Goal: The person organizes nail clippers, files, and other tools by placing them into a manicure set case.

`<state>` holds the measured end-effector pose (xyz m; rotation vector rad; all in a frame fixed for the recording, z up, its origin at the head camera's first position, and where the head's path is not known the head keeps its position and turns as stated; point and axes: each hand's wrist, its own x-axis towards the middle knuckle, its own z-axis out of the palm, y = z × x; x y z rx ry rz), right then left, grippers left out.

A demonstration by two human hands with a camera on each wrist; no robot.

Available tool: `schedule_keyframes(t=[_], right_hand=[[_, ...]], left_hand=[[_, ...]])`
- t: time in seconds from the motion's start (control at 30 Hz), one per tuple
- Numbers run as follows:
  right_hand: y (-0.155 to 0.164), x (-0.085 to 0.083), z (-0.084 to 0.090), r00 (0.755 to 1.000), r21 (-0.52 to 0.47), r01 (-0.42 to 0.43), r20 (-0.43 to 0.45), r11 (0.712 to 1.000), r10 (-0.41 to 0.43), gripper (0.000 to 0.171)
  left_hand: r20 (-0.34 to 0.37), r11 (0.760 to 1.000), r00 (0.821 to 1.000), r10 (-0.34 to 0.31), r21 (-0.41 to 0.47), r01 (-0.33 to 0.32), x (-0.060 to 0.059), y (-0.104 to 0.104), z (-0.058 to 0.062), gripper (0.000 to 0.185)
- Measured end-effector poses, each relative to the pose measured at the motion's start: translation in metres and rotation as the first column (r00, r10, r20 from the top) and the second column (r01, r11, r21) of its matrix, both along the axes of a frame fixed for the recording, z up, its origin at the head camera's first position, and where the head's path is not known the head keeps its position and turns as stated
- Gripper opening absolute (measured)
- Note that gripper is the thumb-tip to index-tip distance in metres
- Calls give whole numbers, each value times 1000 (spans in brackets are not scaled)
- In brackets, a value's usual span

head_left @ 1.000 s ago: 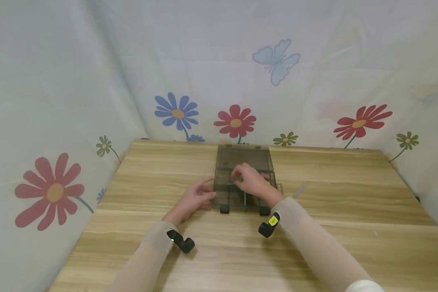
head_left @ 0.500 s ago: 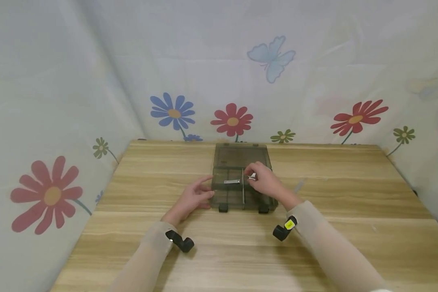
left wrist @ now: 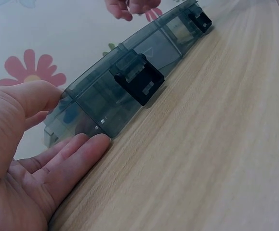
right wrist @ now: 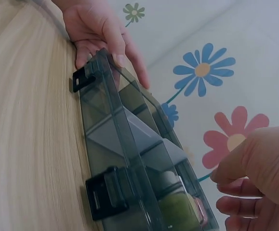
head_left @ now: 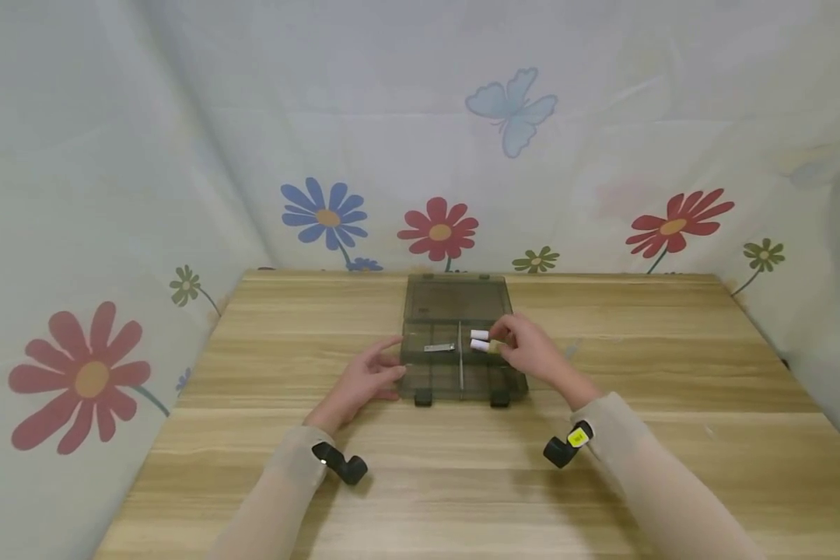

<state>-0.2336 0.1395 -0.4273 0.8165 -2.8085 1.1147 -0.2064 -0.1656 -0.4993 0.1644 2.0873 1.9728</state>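
Two hands: both work at one smoky, see-through compartment box (head_left: 455, 342) that lies open on the wooden desk (head_left: 672, 389).
Box: near the far middle of the desk, its lid laid back flat behind it, two black latches (left wrist: 138, 82) on its near wall.
Left hand (head_left: 364, 379): at the box's left end; fingers nearly straight, grip wide and holding nothing; the thumb and fingertips touch the box's left wall at the near corner, as the left wrist view shows.
Right hand (head_left: 532, 351): over the box's right half; fingers curled, fingertips right at two small white cylinders (head_left: 480, 340); whether they pinch one cannot be told for sure.
White cylinders: side by side in the box's right far part, just right of its centre divider.
Metal piece (head_left: 439, 348): small, silvery, flat in a compartment left of the divider.
Behind the box: cloth backdrop (head_left: 182, 155) printed with flowers and a butterfly.
Wrists: a black camera (head_left: 565, 448) strapped to each.
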Motion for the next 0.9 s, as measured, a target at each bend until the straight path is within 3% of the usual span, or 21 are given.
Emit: schedule_keyframes(t=[0.23, 0.4, 0.67, 0.9], right_hand=[[15, 1, -4, 999, 3, 35, 7, 999, -35, 11], [30, -1, 0, 997, 12, 69, -17, 998, -69, 17], [51, -1, 5, 997, 31, 68, -30, 997, -67, 17], [69, -4, 2, 996, 46, 83, -32, 995, -82, 14]], left_hand=[[11, 1000, 1000, -17, -17, 17, 0, -3, -4, 63], [-2, 1000, 1000, -8, -14, 8, -2, -1, -3, 62], [1, 1000, 1000, -25, -13, 25, -3, 0, -1, 61], [21, 998, 998, -66, 1, 66, 4, -2, 13, 63]])
